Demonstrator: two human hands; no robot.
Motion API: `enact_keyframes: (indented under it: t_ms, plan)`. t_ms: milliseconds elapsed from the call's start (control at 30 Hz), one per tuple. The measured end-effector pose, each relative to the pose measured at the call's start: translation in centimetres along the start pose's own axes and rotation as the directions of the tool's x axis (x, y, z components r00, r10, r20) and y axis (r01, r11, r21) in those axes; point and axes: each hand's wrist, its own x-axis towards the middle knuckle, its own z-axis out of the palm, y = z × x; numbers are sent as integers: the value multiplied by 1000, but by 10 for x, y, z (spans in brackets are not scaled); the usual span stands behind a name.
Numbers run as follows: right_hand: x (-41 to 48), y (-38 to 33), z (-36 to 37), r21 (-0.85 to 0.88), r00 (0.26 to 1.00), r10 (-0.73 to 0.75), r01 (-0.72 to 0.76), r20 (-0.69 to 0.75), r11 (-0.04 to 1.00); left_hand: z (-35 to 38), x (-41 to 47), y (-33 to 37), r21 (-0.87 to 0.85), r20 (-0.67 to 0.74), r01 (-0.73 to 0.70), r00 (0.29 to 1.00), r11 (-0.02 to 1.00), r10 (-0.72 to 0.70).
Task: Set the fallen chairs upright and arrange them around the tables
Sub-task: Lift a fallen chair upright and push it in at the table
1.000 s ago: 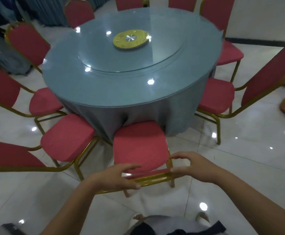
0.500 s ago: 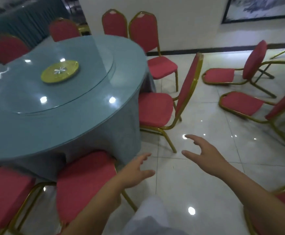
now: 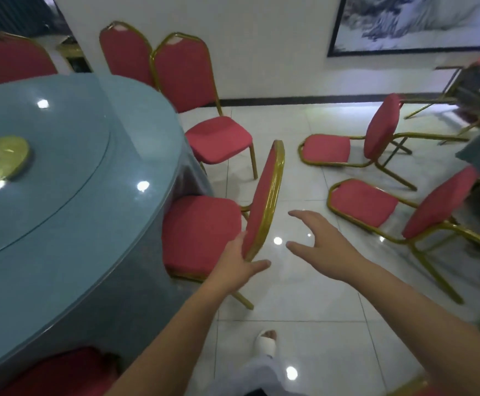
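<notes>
Both hands were out in front with nothing held. The left hand (image 3: 237, 267) was open, its straight fingers passing behind the near edge of the backrest of an upright red chair (image 3: 201, 232) and its thumb spread out on the near side; whether it touched the gold frame could not be told. The right hand (image 3: 327, 247) hung over the tiled floor (image 3: 290, 310) just right of that backrest, fingers and thumb spread wide. The chair stood with its seat against the round table (image 3: 76, 210) on the left. A second upright chair (image 3: 213, 135) stood farther along the table's edge. To the right, well apart from the table, two fallen chairs lay on their sides: a far one (image 3: 326, 150) and a nearer one (image 3: 364, 202)
</notes>
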Motion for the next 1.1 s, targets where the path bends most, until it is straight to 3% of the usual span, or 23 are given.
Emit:
enact_keyframes:
  t_ms: [167, 267, 400, 500, 633, 767, 867, 900, 1033, 1100]
  plan:
    - [84, 21, -42, -109, 995, -26, 37, 96, 993, 21, 77, 32, 26, 38, 70, 997, 997, -71]
    - [138, 31, -53, -190, 980, -76, 112, 185, 975, 30, 101, 38, 56, -12, 86, 996, 995, -85]
    - [219, 41, -60, -440, 922, -195, 336, 335, 833, 43, 120, 37, 57, -159, 158, 976, 986, -147]
    - [273, 51, -68, -521, 854, -239, 480, 463, 706, 58, 133, 41, 39, -342, 278, 906, 960, -249]
    - [324, 74, -81, -458, 779, -367, 606, 510, 650, 83, 135, 56, -35, -616, 414, 707, 909, -346]
    - [351, 96, -77, -406, 719, -456, 682, 524, 608, 93, 130, 73, -139, -612, 428, 672, 893, -417]
    - [359, 102, -76, -337, 690, -415, 681, 593, 650, 113, 114, 82, -128, -603, 482, 656, 867, -454]
    - [356, 105, -78, -309, 657, -382, 688, 650, 657, 125, 105, 84, -109, -600, 510, 650, 853, -465]
    - [321, 134, -81, -232, 462, -416, 839, 783, 493, 180, 54, 86, -126, -589, 578, 610, 806, -530]
    - [299, 142, -77, -154, 363, -401, 872, 841, 465, 204, 25, 82, -110, -575, 619, 598, 777, -558]
